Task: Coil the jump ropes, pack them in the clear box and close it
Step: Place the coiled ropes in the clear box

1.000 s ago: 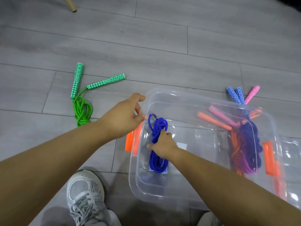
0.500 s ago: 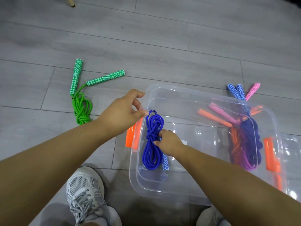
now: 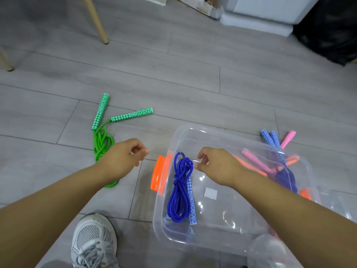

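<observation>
The clear box (image 3: 174, 135) with an orange latch (image 3: 160, 174) stands on the floor at lower right. A coiled blue jump rope (image 3: 179, 192) lies inside it along the left wall. My right hand (image 3: 216, 165) hovers just above the box beside that rope, fingers loosely curled, holding nothing. My left hand (image 3: 125, 155) is left of the box over the floor, fingers loosely curled and empty. A coiled green jump rope (image 3: 102, 140) lies on the floor beyond my left hand. Pink, orange and purple jump ropes (image 3: 278, 167) lie heaped at the box's right side.
My grey sneaker (image 3: 93, 240) is on the floor at the bottom, left of the box. Wooden chair legs (image 3: 96, 20) stand at the far left. A black bag (image 3: 332, 29) and white furniture sit at the far right. The clear lid (image 3: 336, 202) lies right of the box.
My right hand let go of the blue rope, which now rests in the box, and lifted. My left hand left the box rim and moved left. The view tilted up.
</observation>
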Tool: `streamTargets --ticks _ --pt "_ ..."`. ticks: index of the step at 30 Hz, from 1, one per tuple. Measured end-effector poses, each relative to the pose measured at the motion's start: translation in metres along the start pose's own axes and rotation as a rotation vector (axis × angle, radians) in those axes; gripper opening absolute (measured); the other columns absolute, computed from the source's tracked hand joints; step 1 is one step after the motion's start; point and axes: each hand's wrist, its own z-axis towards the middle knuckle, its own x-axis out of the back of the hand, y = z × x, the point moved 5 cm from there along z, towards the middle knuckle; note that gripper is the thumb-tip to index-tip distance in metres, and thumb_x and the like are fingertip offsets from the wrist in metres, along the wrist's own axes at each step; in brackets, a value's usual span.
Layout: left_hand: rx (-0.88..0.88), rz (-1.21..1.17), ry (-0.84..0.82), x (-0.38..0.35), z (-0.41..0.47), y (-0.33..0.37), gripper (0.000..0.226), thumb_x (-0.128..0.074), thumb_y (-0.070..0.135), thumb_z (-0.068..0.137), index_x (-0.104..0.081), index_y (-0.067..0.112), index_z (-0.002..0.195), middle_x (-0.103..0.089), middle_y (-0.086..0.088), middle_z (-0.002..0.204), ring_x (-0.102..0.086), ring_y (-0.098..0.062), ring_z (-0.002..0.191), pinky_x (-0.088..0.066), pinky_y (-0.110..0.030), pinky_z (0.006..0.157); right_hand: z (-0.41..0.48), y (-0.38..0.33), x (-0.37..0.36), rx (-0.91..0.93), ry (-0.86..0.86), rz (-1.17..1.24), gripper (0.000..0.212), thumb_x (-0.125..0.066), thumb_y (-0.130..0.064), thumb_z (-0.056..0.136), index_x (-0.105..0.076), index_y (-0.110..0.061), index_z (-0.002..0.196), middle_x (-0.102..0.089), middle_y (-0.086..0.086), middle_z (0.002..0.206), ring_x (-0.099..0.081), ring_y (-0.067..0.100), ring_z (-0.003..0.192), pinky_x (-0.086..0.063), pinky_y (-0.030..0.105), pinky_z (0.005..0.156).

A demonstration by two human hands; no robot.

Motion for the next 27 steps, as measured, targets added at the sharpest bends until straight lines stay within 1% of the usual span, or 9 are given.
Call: streamTargets --ticks 4,7,9,11,14,18,20,23,27 --pt "0.158 -0.005 0.035 0.020 0.002 -0.041 0.017 -0.061 0.023 0.090 -0.062 0.007 0.084 -0.067 -0.009 0.079 -0.065 -0.024 0.071 -0.045 -0.027 0.058 -0.011 -0.042 0.045 0.126 0.156 0.036 0.024 -0.060 -0.040 0.085 -0.059 -0.026 0.105 -0.062 -0.014 0.093 -0.059 0.012 0.086 -0.049 0.030 0.082" --pt "0.270 0.051 0.083 0.038 0.008 -0.074 0.019 -0.061 0.028 0.089 -0.061 0.012 0.080 -0.067 -0.008 0.078 -0.062 -0.021 0.064 -0.044 -0.027 0.055 -0.009 -0.084 0.067 0.245 0.226 0.082 0.018 -0.062 -0.039 0.085 -0.061 -0.028 0.099 -0.060 -0.017 0.085 -0.058 0.007 0.081 -0.047 0.026 0.078" --pt "0.349 0.166 0.077 0.047 0.012 -0.094 0.021 -0.060 0.035 0.089 -0.058 0.016 0.081 -0.064 -0.005 0.080 -0.060 -0.020 0.072 -0.038 -0.027 0.056 0.000 -0.110 0.072 0.312 0.223 0.080 0.018 -0.062 -0.039 0.084 -0.062 -0.027 0.098 -0.060 -0.017 0.084 -0.059 0.006 0.080 -0.048 0.027 0.078" --pt "0.422 0.265 0.035 0.049 0.017 -0.113 0.024 -0.059 0.040 0.088 -0.057 0.017 0.095 -0.062 -0.008 0.094 -0.058 -0.024 0.091 -0.037 -0.028 0.066 0.016 -0.133 0.068 0.359 0.193 0.049 0.019 -0.063 -0.038 0.084 -0.062 -0.027 0.098 -0.061 -0.015 0.086 -0.059 0.008 0.081 -0.048 0.026 0.077" --pt "0.486 0.296 0.000 0.045 0.025 -0.134 0.051 -0.061 0.041 0.087 -0.045 0.009 0.122 -0.054 -0.018 0.117 -0.055 -0.031 0.106 -0.040 -0.031 0.081 0.050 -0.159 0.055 0.385 0.137 -0.025 0.020 -0.062 -0.039 0.085 -0.062 -0.025 0.099 -0.063 -0.012 0.089 -0.059 0.011 0.083 -0.048 0.026 0.076" --pt "0.559 0.238 0.017 0.041 0.039 -0.155 0.067 -0.065 0.045 0.083 -0.034 0.011 0.132 -0.045 -0.018 0.126 -0.052 -0.035 0.114 -0.043 -0.039 0.091 0.110 -0.179 0.028 0.354 0.037 -0.127 0.022 -0.062 -0.041 0.084 -0.060 -0.024 0.099 -0.063 -0.006 0.092 -0.059 0.017 0.086 -0.050 0.032 0.080" --pt "0.570 0.203 0.011 0.041 0.047 -0.163 0.067 -0.066 0.044 0.082 -0.033 0.011 0.129 -0.047 -0.018 0.124 -0.053 -0.035 0.112 -0.044 -0.039 0.089 0.142 -0.185 0.013 0.324 -0.019 -0.181 0.023 -0.062 -0.041 0.084 -0.059 -0.024 0.098 -0.063 -0.002 0.094 -0.060 0.020 0.087 -0.050 0.034 0.080" --pt "0.561 0.152 -0.033 0.043 0.059 -0.173 0.060 -0.069 0.041 0.080 -0.034 0.012 0.118 -0.054 -0.015 0.107 -0.057 -0.033 0.099 -0.044 -0.034 0.075 0.186 -0.194 -0.009 0.308 -0.070 -0.264 0.030 -0.062 -0.042 0.084 -0.056 -0.020 0.105 -0.063 0.004 0.103 -0.059 0.023 0.093 -0.049 0.034 0.082" --pt "0.551 0.092 -0.038 0.049 0.066 -0.176 0.051 -0.069 0.038 0.081 -0.033 0.014 0.109 -0.051 -0.005 0.084 -0.055 -0.026 0.081 -0.038 -0.031 0.063 0.232 -0.207 -0.037 0.333 -0.082 -0.422 0.052 -0.060 -0.039 0.087 -0.043 -0.013 0.128 -0.052 0.012 0.124 -0.049 0.031 0.112 -0.043 0.035 0.088"
